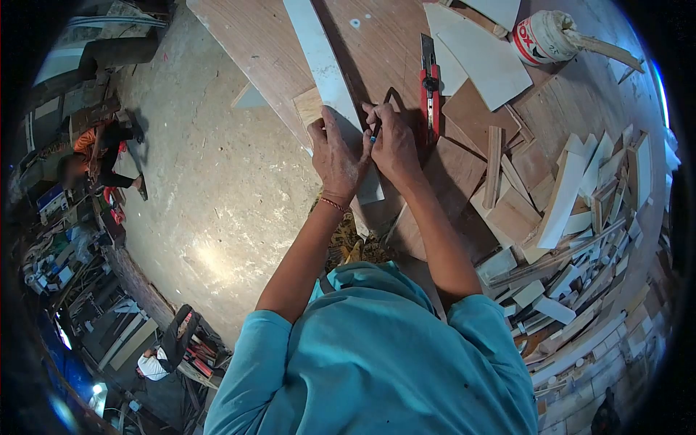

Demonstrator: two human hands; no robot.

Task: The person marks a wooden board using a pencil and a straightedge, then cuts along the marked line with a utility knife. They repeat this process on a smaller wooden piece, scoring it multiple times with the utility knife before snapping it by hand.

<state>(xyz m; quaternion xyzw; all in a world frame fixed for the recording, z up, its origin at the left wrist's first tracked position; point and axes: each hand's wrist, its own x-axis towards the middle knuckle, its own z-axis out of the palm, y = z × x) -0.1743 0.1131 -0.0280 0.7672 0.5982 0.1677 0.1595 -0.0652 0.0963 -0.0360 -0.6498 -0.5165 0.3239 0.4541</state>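
A long white strip of board (pixel 319 51) lies lengthwise on the wooden worktop. My left hand (pixel 337 159) is on this strip, its fingers over the left edge and its thumb at the right side. Under those fingertips a small plywood piece (pixel 307 104) sticks out to the left. Right beside it, my right hand (pixel 395 148) pinches a thin dark pen (pixel 376 129) with a bluish end, close to the strip's right edge. The pen is partly hidden by the fingers. A red utility knife (pixel 430 90) with its blade out lies to the right of my right hand.
Thin board offcuts (pixel 482 54) lie on the worktop (pixel 250 32). A white tub (pixel 544 38) with a stick on it stands far right. Wood scraps (pixel 573 196) pile up on the right. Two people, one in an orange top (pixel 87 148), are on the left.
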